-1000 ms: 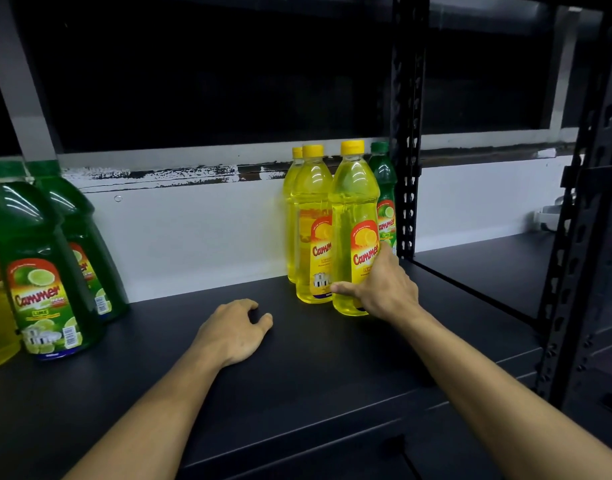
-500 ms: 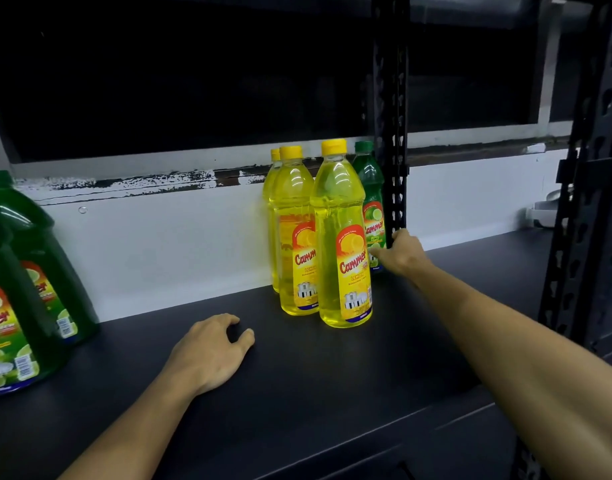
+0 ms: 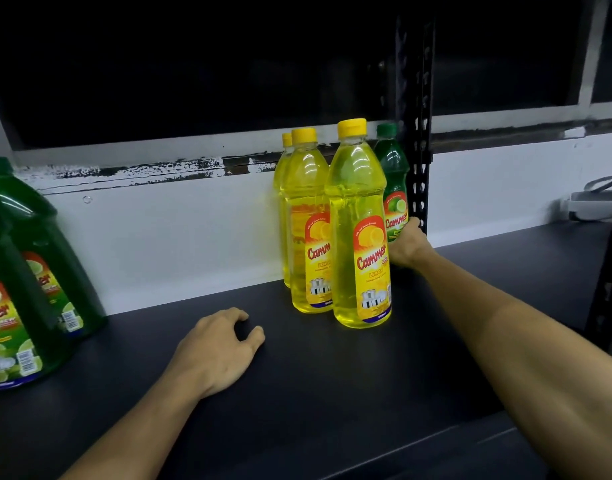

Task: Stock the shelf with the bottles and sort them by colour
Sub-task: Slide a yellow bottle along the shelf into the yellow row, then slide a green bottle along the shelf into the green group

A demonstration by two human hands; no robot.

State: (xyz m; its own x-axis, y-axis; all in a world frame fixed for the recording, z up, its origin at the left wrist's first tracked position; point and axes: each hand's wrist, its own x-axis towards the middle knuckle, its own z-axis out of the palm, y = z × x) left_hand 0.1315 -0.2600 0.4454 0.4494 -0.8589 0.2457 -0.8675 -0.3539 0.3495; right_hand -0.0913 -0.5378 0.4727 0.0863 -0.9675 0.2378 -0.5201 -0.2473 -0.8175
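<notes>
Reaching past the yellow bottles [image 3: 360, 230], the right hand [image 3: 406, 245] grips the upright green bottle [image 3: 394, 188] behind them; left hand [image 3: 217, 348] rests loosely curled on the shelf [image 3: 332, 393].

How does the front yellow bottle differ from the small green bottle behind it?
The front yellow bottle holds clear yellow liquid under a yellow cap; the small green bottle is dark green with a green cap. The yellow bottle's label reads Lemon; the green bottle's shows a lime. The yellow bottle stands free, while the right hand holds the green bottle low down, by the shelf post. Both stand upright and carry the Cammer brand.
</notes>
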